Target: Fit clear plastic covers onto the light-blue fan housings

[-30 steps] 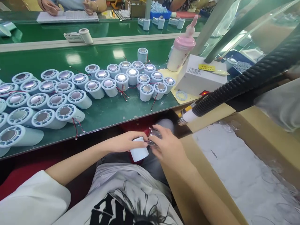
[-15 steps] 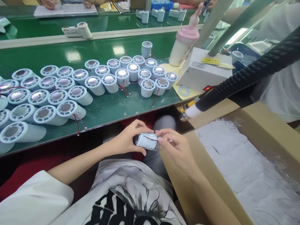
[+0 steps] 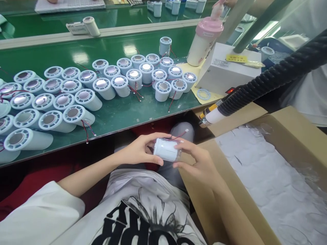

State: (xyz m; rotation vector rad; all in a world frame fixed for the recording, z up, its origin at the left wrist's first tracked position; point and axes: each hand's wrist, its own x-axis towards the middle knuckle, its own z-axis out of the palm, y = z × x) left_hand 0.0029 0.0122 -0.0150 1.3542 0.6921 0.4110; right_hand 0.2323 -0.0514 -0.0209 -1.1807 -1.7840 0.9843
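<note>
- With the fingers (image 3: 157,160) of the left hand (image 3: 136,149), grips the left end of a light-blue cylinder (image 3: 165,149), thumb below and index finger above.
- With the right hand (image 3: 204,166), steadies the other end through a clear sleeve (image 3: 179,156), index finger on top, thumb underneath.
- Holds the cylinder tilted slightly above the lap, just in front of the table (image 3: 120,110), with thin red and dark leads (image 3: 180,136) poking out upward and a small white plug (image 3: 186,130) at the tip.
- Looks well along with this piece: already inside the clear film, leads outside, but with a loose margin past the right end.
- On the table, to the left and ahead: many similar housings (image 3: 121,86), slotted ends up, several trailing wires; no sleeve discernible on most, so apparently much left over.
- Beside the right forearm: an open cardboard box (image 3: 198,194) with white contents (image 3: 268,170), and above it a black corrugated hose (image 3: 276,71).
- Compared with half a second ago, shows the cylinder moved slightly rightward, the leads standing up instead of running along its side, and the right fingers around the film rather than near the plugs.
</note>
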